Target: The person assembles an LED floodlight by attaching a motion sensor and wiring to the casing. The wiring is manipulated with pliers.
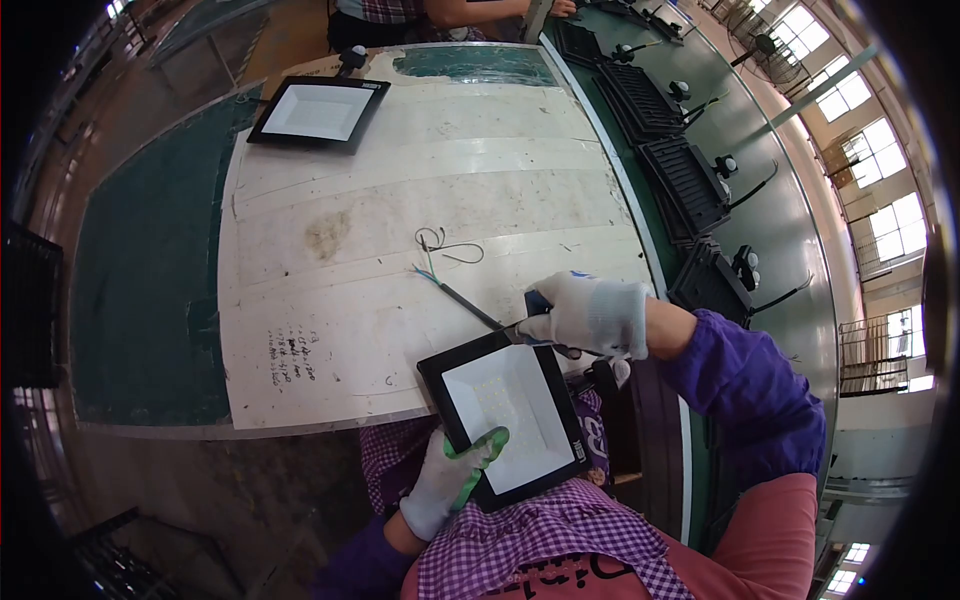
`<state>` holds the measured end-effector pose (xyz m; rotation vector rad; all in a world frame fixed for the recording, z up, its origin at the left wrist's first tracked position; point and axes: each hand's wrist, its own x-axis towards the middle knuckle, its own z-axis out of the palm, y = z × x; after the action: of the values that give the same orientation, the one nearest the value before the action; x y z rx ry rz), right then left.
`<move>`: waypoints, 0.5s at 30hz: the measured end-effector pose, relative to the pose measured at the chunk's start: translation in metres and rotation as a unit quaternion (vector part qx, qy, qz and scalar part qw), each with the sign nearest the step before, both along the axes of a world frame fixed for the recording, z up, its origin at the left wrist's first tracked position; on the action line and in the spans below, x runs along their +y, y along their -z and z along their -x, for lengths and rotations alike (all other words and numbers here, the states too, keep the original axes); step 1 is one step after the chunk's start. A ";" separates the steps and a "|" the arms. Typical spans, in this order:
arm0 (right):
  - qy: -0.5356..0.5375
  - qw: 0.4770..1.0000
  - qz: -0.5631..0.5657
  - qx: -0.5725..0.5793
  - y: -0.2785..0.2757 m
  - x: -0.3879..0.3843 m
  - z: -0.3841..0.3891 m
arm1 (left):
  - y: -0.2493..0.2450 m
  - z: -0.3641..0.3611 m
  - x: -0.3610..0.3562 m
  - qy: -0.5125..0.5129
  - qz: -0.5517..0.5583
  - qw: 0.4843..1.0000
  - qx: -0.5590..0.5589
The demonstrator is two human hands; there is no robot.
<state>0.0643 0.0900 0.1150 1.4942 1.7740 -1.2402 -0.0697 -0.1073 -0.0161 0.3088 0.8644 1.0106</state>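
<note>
A black-framed LED floodlight (505,408) with a pale front panel rests tilted against my lap and the table's near edge. My left hand (447,478), in a white glove with green on its fingers, grips its lower left edge, thumb over the panel. At the light's upper edge, my right hand (590,312), in a white glove, is closed on a dark-handled tool that looks like pliers (514,335). The tool meets the black cable (470,305), whose bare-ended coloured wires (428,272) lie on the table. Right of the frame sits a black sensor head (603,376).
Another floodlight (318,112) lies at the table's far left. Thin wire loops (447,246) lie mid-table on the worn white board (400,190). To the right, a green conveyor (760,215) carries several black floodlights (683,185). A person (450,12) sits beyond the far edge.
</note>
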 end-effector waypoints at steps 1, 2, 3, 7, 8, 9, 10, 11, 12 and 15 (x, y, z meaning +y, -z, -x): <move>-0.004 1.000 -0.002 -0.007 0.003 0.000 0.000 | 0.006 0.000 -0.003 -0.015 0.000 1.000 -0.019; -0.008 1.000 -0.004 -0.014 0.006 0.000 -0.002 | 0.014 -0.001 -0.008 -0.031 0.000 0.999 -0.038; -0.016 1.000 -0.008 -0.026 0.006 0.001 -0.005 | 0.018 -0.002 -0.010 -0.049 -0.002 0.997 -0.062; 0.037 0.999 -0.034 -0.009 0.005 0.004 -0.020 | 0.016 -0.004 -0.007 -0.036 -0.002 0.998 -0.047; 0.027 0.999 -0.029 -0.015 0.006 0.004 -0.018 | 0.016 -0.004 -0.007 -0.030 0.000 0.999 -0.044; 0.017 0.999 -0.023 -0.020 0.006 0.004 -0.015 | 0.015 -0.003 -0.006 -0.025 0.004 0.999 -0.039; 0.005 1.000 -0.017 -0.024 0.007 0.004 -0.009 | 0.014 -0.002 -0.005 -0.017 -0.002 1.000 -0.025; 0.004 1.000 -0.010 -0.025 0.005 0.003 -0.002 | 0.011 -0.001 -0.004 -0.010 -0.006 1.000 -0.010; 0.002 1.000 -0.004 -0.026 0.001 0.001 0.007 | 0.010 0.000 -0.004 -0.004 -0.010 1.000 0.006; -0.040 0.999 -0.010 -0.032 0.003 -0.004 0.028 | 0.014 -0.001 -0.004 -0.005 -0.017 1.000 0.005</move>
<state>0.0363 0.0859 0.1124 1.4427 1.7903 -1.1266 -0.0683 -0.1113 -0.0302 0.3388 0.8597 1.0335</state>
